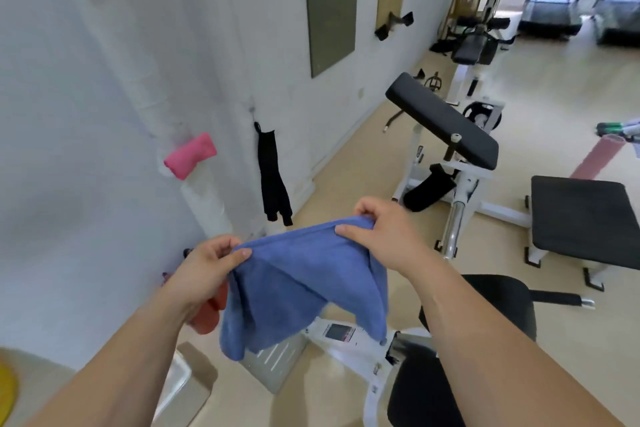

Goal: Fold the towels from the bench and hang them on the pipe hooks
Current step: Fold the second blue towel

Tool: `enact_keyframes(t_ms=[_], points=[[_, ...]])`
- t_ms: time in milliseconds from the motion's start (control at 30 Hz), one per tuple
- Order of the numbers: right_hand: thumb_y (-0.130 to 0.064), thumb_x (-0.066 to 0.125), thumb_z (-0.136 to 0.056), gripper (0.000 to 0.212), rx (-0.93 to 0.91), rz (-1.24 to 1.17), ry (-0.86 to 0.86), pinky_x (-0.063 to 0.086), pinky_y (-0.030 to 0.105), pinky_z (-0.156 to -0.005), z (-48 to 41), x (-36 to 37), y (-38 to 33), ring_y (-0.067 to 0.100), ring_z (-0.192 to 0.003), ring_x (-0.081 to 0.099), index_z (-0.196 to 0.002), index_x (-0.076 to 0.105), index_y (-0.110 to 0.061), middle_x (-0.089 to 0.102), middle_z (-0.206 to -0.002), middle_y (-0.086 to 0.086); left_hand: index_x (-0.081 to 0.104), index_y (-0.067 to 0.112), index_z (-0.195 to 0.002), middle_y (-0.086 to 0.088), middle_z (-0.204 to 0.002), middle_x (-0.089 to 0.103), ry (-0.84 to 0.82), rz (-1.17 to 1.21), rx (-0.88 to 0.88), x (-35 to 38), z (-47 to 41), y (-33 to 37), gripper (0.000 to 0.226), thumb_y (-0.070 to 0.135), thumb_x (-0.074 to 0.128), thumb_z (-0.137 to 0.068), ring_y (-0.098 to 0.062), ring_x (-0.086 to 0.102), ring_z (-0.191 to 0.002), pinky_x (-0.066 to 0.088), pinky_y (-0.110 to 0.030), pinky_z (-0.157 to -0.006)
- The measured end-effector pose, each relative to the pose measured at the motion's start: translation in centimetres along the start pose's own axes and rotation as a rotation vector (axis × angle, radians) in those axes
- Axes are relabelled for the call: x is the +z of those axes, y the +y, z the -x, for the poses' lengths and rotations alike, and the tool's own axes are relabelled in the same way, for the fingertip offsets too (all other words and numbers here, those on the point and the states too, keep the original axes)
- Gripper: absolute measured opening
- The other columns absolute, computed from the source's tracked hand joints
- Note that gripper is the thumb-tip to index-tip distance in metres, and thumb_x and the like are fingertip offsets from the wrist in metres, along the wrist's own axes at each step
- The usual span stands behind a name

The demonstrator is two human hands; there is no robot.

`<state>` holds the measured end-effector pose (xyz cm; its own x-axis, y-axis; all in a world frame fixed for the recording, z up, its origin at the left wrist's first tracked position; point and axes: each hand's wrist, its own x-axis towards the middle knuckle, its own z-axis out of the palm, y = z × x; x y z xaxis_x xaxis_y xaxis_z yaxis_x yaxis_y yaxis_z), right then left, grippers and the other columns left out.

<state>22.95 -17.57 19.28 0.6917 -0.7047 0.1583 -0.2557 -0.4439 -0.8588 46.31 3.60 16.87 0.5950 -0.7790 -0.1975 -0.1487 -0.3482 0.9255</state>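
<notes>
Gym wall behind — both hands pinch blue towel (304, 284) top edge.

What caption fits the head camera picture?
Both hands, left hand and right hand, hold a blue towel near the pink towel.

Beige floor (540, 121) carrying white-framed gym machines, black padded table (585, 218) on white legs at right with a bare top, white vertical pipe (204, 201) on the wall bearing a folded pink towel (189, 156), an orange towel (207, 315) hanging lower down
</notes>
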Motion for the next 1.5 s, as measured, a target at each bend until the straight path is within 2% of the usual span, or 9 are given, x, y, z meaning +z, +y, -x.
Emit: enact_keyframes(t_ms=[200, 367, 567, 667, 933, 1133, 1267, 1433, 1500], points=[[-0.034, 0.077, -0.085, 0.016, 0.115, 0.132, -0.182, 0.04, 0.026, -0.061, -2.4, 6.2, -0.9, 0.007, -0.061, 0.049, -0.072, 0.069, -0.029, 0.059, -0.065, -0.011, 0.069, 0.018, -0.074, -0.006, -0.071, 0.065, 0.25, 0.252, 0.043, -9.2, -1.7, -1.4, 0.019, 0.011, 0.071, -0.091, -0.02, 0.057, -0.064, 0.044, -0.029, -0.06], [-0.032, 0.067, -0.094, 0.046, 0.151, 0.355, -0.141, 0.034, 0.034, -0.06, -4.0, 11.2, -2.0, 0.014, -0.061, 0.043, -0.052, 0.048, -0.028, 0.047, -0.055, -0.009, 0.069, 0.009, -0.07, -0.01, -0.067, 0.068, 0.133, -0.181, 0.085, -16.4, -2.8, -3.3, 0.017, 0.012, 0.082, -0.08, -0.01, 0.057, -0.059, 0.046, -0.024, -0.058], [-0.032, 0.069, -0.093, 0.041, 0.146, 0.495, -0.039, 0.03, 0.021, -0.052, -5.8, 14.5, -4.7, 0.016, -0.06, 0.047, -0.056, 0.053, -0.027, 0.053, -0.058, -0.001, 0.063, 0.004, -0.062, -0.001, -0.054, 0.053, 0.043, -0.426, -0.015, -25.2, -3.6, -8.1, 0.031, 0.019, 0.084, -0.079, -0.012, 0.043, -0.054, 0.036, -0.029, -0.055], [-0.039, 0.068, -0.092, 0.037, 0.175, 0.59, -0.12, 0.035, 0.032, -0.055, -6.5, 15.7, -3.6, 0.025, -0.067, 0.055, -0.063, 0.06, -0.019, 0.059, -0.064, 0.005, 0.061, 0.012, -0.059, 0.007, -0.052, 0.051, 0.043, -0.356, -0.08, -29.0, -3.0, -10.2, 0.033, 0.017, 0.079, -0.085, -0.008, 0.042, -0.05, 0.034, -0.027, -0.054], [-0.034, 0.055, -0.101, 0.048, 0.365, 0.748, -0.312, 0.026, 0.034, -0.054, -7.0, 21.6, -3.2, 0.027, -0.066, 0.046, -0.058, 0.044, -0.016, 0.047, -0.06, 0.003, 0.065, 0.006, -0.081, -0.015, -0.069, 0.062, 0.275, 0.061, -0.3, -29.4, -1.1, -15.5, 0.017, 0.011, 0.064, -0.097, -0.023, 0.054, -0.058, 0.043, -0.021, -0.044], [-0.016, 0.061, -0.093, 0.009, 0.483, 0.132, -0.314, 0.041, 0.028, -0.064, -8.2, 29.9, -6.9, 0.018, -0.075, 0.055, -0.087, 0.067, -0.015, 0.063, -0.077, 0.001, 0.066, 0.002, -0.086, -0.015, -0.072, 0.068, 0.334, 0.453, -0.383, -21.7, -1.7, -12.9, 0.013, 0.009, 0.063, -0.097, -0.021, 0.062, -0.06, 0.051, -0.025, -0.055], [-0.015, 0.061, -0.095, 0.011, 0.504, -0.255, -0.305, 0.047, 0.028, -0.068, -9.3, 32.8, -10.0, 0.019, -0.076, 0.058, -0.099, 0.06, -0.025, 0.066, -0.094, 0.013, 0.064, -0.002, -0.092, -0.02, -0.084, 0.062, 0.301, 0.489, -0.304, -17.5, -3.5, -10.1, 0.021, 0.018, 0.067, -0.09, -0.027, 0.057, -0.08, 0.048, -0.038, -0.075], [-0.003, 0.05, -0.1, 0.012, 0.602, -0.707, -0.399, 0.048, 0.023, -0.049, -12.2, 32.1, -11.2, 0.016, -0.066, 0.06, -0.105, 0.057, -0.013, 0.061, -0.084, 0.007, 0.074, 0.013, -0.1, -0.022, -0.105, 0.074, 0.304, 0.533, -0.212, -14.3, -5.9, -7.2, 0.022, 0.023, 0.065, -0.083, -0.039, 0.07, -0.104, 0.055, -0.051, -0.095], [0.001, 0.049, -0.099, 0.017, 0.623, -0.883, -0.419, 0.057, 0.029, -0.065, -13.4, 31.5, -10.9, 0.023, -0.079, 0.067, -0.109, 0.059, -0.009, 0.067, -0.096, 0.017, 0.074, 0.011, -0.107, -0.018, -0.105, 0.076, 0.368, 0.567, -0.192, -13.7, -6.8, -6.6, 0.022, 0.012, 0.066, -0.087, -0.035, 0.072, -0.102, 0.056, -0.046, -0.093]])
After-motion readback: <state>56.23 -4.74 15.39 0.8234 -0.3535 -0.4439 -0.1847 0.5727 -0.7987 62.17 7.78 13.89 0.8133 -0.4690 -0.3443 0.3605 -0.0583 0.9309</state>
